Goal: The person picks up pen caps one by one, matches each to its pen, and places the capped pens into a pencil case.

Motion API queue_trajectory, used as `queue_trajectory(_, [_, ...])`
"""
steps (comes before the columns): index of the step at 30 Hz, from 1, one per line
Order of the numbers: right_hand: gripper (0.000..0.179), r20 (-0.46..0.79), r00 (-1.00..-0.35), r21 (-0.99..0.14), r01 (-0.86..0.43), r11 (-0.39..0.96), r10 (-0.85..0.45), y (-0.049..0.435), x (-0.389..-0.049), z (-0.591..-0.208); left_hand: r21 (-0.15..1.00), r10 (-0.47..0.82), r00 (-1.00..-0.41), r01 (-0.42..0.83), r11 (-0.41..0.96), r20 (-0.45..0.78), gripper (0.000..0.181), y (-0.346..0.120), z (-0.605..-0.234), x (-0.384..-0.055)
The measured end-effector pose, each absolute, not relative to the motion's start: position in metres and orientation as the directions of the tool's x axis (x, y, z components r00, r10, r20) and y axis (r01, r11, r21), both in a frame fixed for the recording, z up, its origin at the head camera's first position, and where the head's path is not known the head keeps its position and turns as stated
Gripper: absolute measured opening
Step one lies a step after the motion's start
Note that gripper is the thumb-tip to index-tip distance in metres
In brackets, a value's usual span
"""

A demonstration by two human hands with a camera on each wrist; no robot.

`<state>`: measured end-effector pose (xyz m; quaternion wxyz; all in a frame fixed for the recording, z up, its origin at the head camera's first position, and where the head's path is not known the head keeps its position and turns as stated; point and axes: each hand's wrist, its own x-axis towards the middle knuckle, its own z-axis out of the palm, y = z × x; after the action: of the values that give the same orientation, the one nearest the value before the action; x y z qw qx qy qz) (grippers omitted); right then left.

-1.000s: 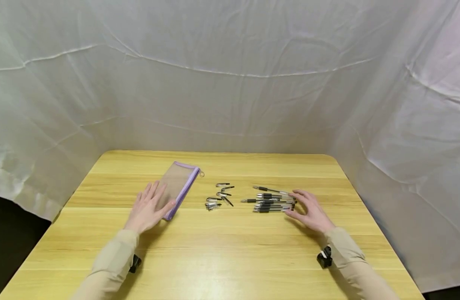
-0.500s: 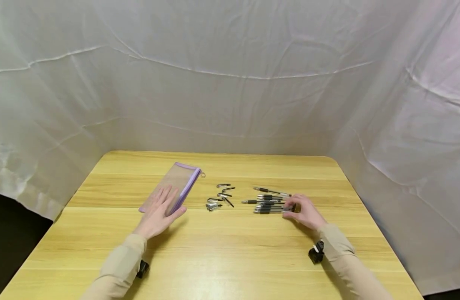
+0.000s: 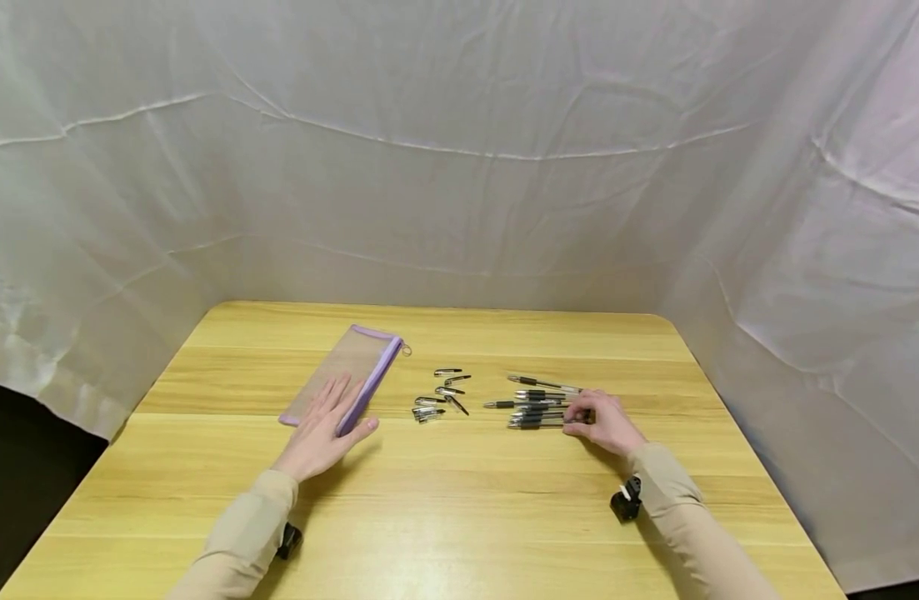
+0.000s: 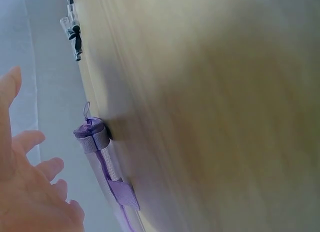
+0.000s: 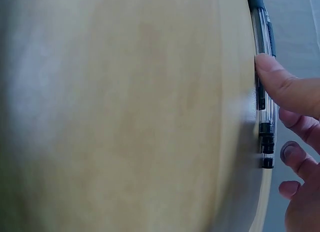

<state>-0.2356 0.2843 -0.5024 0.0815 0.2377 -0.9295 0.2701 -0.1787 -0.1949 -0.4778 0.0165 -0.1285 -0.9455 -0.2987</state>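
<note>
Pens (image 3: 536,412) bunched on table (image 3: 444,500), ends pinched by right hand (image 3: 607,422); left hand (image 3: 319,435) unclenched, fingers extended, over purple-edged pouch (image 3: 354,354); caps (image 3: 431,401) between.

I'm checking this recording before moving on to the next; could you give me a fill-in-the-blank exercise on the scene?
The right grip holds the ends of black-and-clear ____. The left grip is nearest the pouch, whose trim is ____. Loose pen ____ lie between the two grips.

Missing words: pens; purple; caps.
</note>
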Motion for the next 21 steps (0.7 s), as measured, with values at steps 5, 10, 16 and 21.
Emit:
queue_trajectory(5, [0.015,0.277,-0.868,-0.439,-0.496,0.749,-0.413,0.2831,-0.2349,-0.5015,0.568,0.236,-0.967,0.250,0.784,0.100,0.077,-0.1937,-0.4774,-0.1782])
queue_trajectory(10, [0.013,0.249,-0.877,-0.441,-0.480,0.758,-0.411,0.2821,-0.2345,-0.5014,0.583,0.238,-0.967,0.244,0.775,0.087,0.077,-0.1925,-0.4785,-0.1781])
queue_trajectory(16, [0.013,0.249,-0.877,-0.441,-0.481,0.758,-0.411,0.2803,-0.2324,-0.4987,0.604,0.238,-0.966,0.250,0.757,0.100,0.078,-0.1896,-0.4814,-0.1790])
queue_trajectory(21, [0.013,0.252,-0.872,-0.441,-0.490,0.752,-0.420,0.2783,-0.2291,-0.4952,0.639,0.230,-0.966,0.252,0.727,0.119,0.074,-0.1851,-0.4801,-0.1790])
